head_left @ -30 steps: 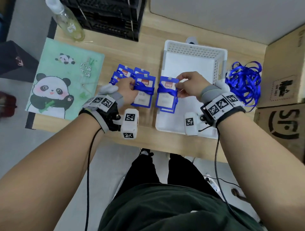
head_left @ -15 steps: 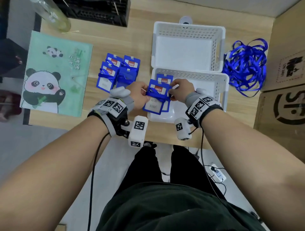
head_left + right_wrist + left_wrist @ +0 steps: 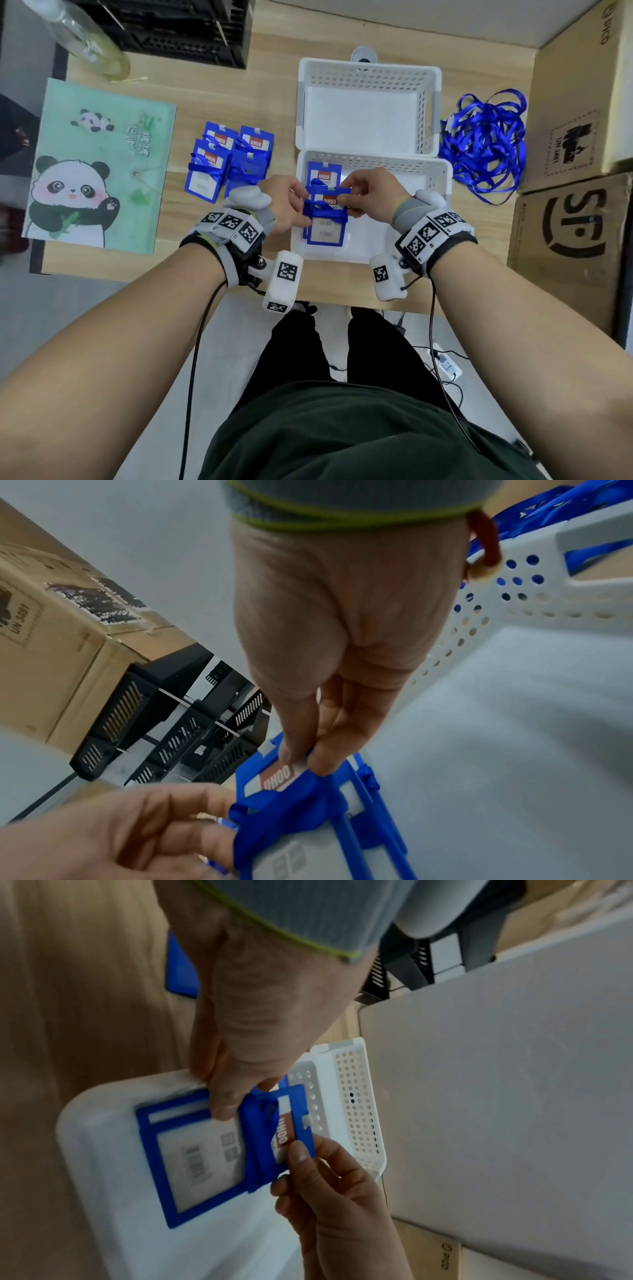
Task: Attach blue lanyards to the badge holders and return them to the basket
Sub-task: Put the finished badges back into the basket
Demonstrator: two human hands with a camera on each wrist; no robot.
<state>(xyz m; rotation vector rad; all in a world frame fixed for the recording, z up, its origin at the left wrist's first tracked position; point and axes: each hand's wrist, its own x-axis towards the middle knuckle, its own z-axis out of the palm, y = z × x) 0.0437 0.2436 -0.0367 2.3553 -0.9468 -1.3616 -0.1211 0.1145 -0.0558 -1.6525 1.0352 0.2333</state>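
Note:
Both hands hold a small stack of blue badge holders (image 3: 324, 222) wrapped in a blue lanyard (image 3: 320, 209), low over the near white basket (image 3: 376, 158). My left hand (image 3: 303, 209) pinches the stack's left edge (image 3: 198, 1153) between thumb and fingers (image 3: 224, 1107). My right hand (image 3: 349, 202) pinches the top corner by the red label (image 3: 279, 779). Another badge holder (image 3: 322, 174) lies in the same basket, just beyond. Several more holders with lanyards (image 3: 226, 161) lie on the table to the left.
A second white basket (image 3: 368, 73) stands behind the near one. Loose blue lanyards (image 3: 486, 144) are heaped to the right, next to cardboard boxes (image 3: 579, 102). A panda folder (image 3: 99, 164), a bottle (image 3: 92, 44) and a black crate (image 3: 178, 31) sit to the left and back.
A second ago each hand held its own holder, the left one over the table. Both hands have come together on one stack and lowered it into the near basket.

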